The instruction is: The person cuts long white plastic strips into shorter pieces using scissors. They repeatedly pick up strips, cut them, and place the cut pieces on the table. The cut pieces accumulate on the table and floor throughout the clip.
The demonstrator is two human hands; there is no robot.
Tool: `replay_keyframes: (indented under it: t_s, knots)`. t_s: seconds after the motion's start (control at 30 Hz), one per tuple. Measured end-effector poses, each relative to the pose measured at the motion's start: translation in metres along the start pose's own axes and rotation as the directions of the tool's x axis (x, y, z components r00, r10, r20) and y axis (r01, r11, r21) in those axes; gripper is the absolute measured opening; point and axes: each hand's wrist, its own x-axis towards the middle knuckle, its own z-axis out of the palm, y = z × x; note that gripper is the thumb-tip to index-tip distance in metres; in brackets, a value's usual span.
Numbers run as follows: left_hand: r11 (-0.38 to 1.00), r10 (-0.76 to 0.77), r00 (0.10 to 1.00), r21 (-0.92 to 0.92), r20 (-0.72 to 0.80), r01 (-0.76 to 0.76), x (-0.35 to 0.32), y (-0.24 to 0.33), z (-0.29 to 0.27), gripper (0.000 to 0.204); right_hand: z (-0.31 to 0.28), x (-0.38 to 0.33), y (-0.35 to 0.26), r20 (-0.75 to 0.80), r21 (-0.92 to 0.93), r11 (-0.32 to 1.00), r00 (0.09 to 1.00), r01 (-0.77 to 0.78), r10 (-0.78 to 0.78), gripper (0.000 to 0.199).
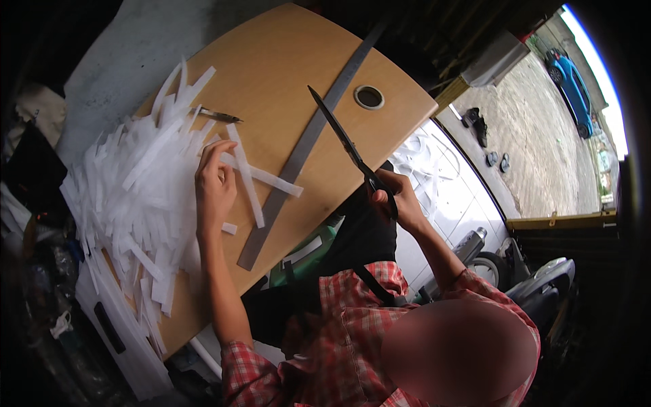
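My left hand [215,186] hovers by the right edge of a large heap of white strips [135,183], its fingers loosely curved, with a gap between forefinger and thumb. Beside its fingertips, two loose white strips [249,180] cross each other; whether the fingers touch one is unclear. In my right hand [399,200] is a pair of black scissors [347,144], gripped by the handles. Their long blades look closed and point up and left, above the table and a grey metal ruler [308,146].
A utility knife [220,115] lies at the heap's far right edge. The wooden table [271,54] has a round cable hole [369,98]. White scraps [427,156] lie on the tiled floor to the right. A green object [305,258] sits below the table's near edge.
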Motion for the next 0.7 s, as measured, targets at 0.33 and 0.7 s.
replay_keyframes:
  t_s: [0.33,0.7]
  knots:
    - [0.727,0.115,0.936,0.614,0.334,-0.308,0.01,0.001,-0.005,0.026,-0.114,-0.057,0.077,-0.427,0.087,0.99,0.894,-0.109,0.136,0.058]
    - [0.631,-0.3,0.95,0.765,0.09,0.127,0.074,-0.009,0.002,0.073,-0.179,-0.06,0.239,-0.517,-0.049,0.774,0.679,-0.631,0.521,0.056]
